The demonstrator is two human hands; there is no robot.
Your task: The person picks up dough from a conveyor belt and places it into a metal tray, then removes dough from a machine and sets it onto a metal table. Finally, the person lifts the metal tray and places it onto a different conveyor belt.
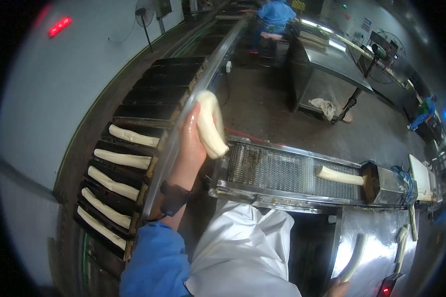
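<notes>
My left hand (189,141), raised beside the metal rail, is closed round a pale, thick piece of dough (210,129) that looks bent over on itself. At the bottom edge, my right hand (338,288) is partly cut off by the frame. Its fingers are on the lower end of a long dough strip (357,255) over the steel table. To the left, several dough strips (123,161) lie one each in dark trough-shaped pans. Another dough strip (339,175) sticks out of a metal housing onto the mesh conveyor.
The mesh conveyor (270,171) crosses in front of me; the metal housing (389,185) stands at its right end. A steel table (376,222) holds more dough pieces and a small device with a red display (389,285). A person in blue (277,15) sits farther back.
</notes>
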